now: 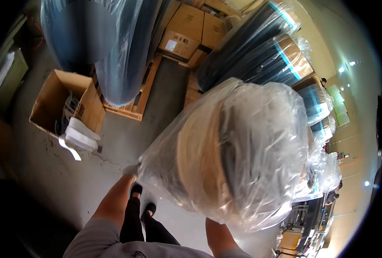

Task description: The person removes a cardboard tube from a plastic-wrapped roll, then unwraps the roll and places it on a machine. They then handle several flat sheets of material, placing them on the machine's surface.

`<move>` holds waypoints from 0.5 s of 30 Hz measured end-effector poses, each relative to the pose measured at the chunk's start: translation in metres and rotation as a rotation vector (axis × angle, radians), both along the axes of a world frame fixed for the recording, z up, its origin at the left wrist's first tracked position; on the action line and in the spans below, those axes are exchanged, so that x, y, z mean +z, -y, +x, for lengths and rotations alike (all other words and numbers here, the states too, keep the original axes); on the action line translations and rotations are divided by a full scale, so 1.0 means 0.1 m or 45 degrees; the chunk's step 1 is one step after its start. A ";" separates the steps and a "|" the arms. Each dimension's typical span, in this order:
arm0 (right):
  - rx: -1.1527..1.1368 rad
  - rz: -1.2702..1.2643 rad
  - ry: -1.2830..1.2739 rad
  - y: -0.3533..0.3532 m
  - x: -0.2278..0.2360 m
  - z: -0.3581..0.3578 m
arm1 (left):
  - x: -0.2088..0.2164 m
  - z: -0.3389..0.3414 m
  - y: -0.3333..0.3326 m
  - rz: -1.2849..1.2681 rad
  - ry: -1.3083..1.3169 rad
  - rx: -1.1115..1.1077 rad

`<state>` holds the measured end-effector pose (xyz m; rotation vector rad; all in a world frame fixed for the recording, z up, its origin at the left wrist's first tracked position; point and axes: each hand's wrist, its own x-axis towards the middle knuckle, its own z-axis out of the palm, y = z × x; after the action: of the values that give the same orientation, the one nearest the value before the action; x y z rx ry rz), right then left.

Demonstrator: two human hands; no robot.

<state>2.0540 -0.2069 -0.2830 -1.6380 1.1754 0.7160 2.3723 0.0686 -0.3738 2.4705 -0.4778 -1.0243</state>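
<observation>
A big bundle in a clear plastic bag fills the middle right, standing close in front of me. Through the film show a tan, curved band and a dark layer beside it; what they belong to I cannot make out. At the bag's lower left corner, my left hand is closed on the gathered plastic, its fingers partly blurred. My right hand reaches up beneath the bag's lower edge. Only its wrist side shows; the plastic hides the fingers.
An open cardboard box with white pieces stands on the floor at left. Behind it a tall plastic-wrapped roll stands on a wooden pallet. Closed cartons sit at the back. Dark wrapped rolls lean at far right.
</observation>
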 end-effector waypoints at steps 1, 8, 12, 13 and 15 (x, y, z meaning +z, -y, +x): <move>0.005 0.027 -0.023 -0.06 -0.10 -0.07 | 0.30 0.01 0.13 -0.091 -0.058 0.125; 0.967 -0.351 -0.377 -0.04 -0.79 -0.68 | 2.29 0.26 0.33 -1.428 0.117 0.149; -0.076 -0.525 1.254 0.16 0.38 -0.37 | 3.24 0.27 0.37 -1.175 0.346 -0.018; -0.271 -0.433 1.477 0.09 1.03 -0.22 | 3.38 0.24 0.42 -1.043 0.449 -0.047; -0.449 -0.467 1.678 -0.01 1.96 0.12 | 3.40 0.27 0.37 -0.938 0.406 -0.123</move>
<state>2.0658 -0.2062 -0.0870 -1.6084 0.5440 -0.7959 2.3989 0.0314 -0.0342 1.9393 -0.8942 -0.3665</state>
